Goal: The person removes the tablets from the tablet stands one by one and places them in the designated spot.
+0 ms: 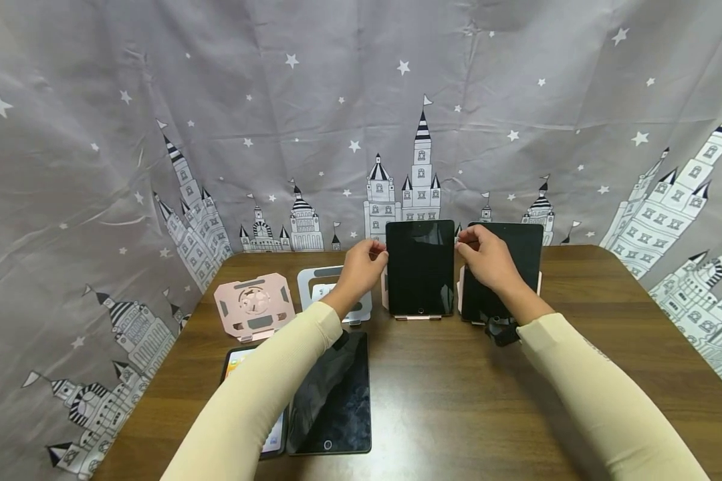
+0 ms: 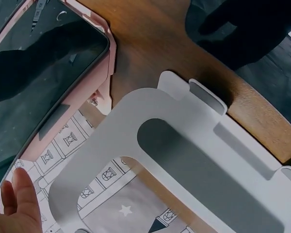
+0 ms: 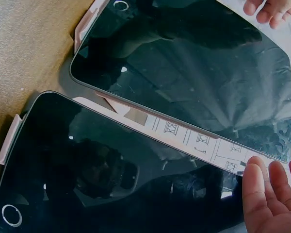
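A black tablet stands upright on a pink stand in the middle of the table's far side. My left hand is at its left edge, the fingers loosely bent. At its right upper edge is my right hand, thumb and fingers apart. The right wrist view shows the right fingers relaxed beside the tablet's corner, gripping nothing. Whether either hand touches the tablet I cannot tell. A second black tablet leans on another pink stand, partly behind my right hand. Below the left hand stands a white-grey stand.
An unoccupied pink stand is at the far left. A dark tablet lies flat in front, alongside a tablet with a lit screen, partly covered by my left sleeve. A grey castle-print curtain hangs behind the wooden table.
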Tool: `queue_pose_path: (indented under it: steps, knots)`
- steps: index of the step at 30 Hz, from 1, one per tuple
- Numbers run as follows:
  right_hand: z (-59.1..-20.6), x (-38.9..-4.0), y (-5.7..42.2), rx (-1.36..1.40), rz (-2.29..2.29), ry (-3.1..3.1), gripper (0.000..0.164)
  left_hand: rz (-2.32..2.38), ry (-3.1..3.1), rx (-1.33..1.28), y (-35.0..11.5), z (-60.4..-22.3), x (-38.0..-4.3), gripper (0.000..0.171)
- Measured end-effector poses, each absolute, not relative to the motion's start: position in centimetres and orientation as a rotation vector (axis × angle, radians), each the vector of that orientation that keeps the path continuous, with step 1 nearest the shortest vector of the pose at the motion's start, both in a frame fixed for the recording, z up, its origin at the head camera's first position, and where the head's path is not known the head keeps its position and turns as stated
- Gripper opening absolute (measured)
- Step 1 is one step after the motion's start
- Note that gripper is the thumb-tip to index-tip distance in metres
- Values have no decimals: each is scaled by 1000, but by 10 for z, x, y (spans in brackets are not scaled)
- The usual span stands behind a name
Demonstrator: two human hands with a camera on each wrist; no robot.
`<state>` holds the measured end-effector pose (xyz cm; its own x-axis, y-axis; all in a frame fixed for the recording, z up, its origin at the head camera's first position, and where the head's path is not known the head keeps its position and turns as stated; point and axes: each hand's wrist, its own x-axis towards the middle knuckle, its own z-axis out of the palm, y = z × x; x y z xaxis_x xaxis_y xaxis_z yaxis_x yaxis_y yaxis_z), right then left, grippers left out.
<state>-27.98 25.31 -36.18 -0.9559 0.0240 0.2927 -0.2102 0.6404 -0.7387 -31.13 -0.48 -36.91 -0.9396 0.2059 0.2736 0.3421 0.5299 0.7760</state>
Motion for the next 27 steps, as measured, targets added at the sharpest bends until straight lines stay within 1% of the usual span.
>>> queue_pose_path:
  steps: [4,11,14,21,27]
  knots:
    - [-361,-283,252,135,1212,-2574,25,-1450,-2593,-399,-3,-370,-318,21]
    - [-361,-288,246,98,1205,-2577,38,-1529,-2618,-374,3,-368,-324,32]
    - [-363,-289,244,94,1184,-2588,40,-1550,-2611,-375,6,-367,-324,34]
    - [-367,-290,242,103,1142,-2584,39,-1599,-2553,-361,9,-369,-321,32]
    - [-371,-287,242,106,1156,-2551,36,-1626,-2518,-340,11,-371,-320,26]
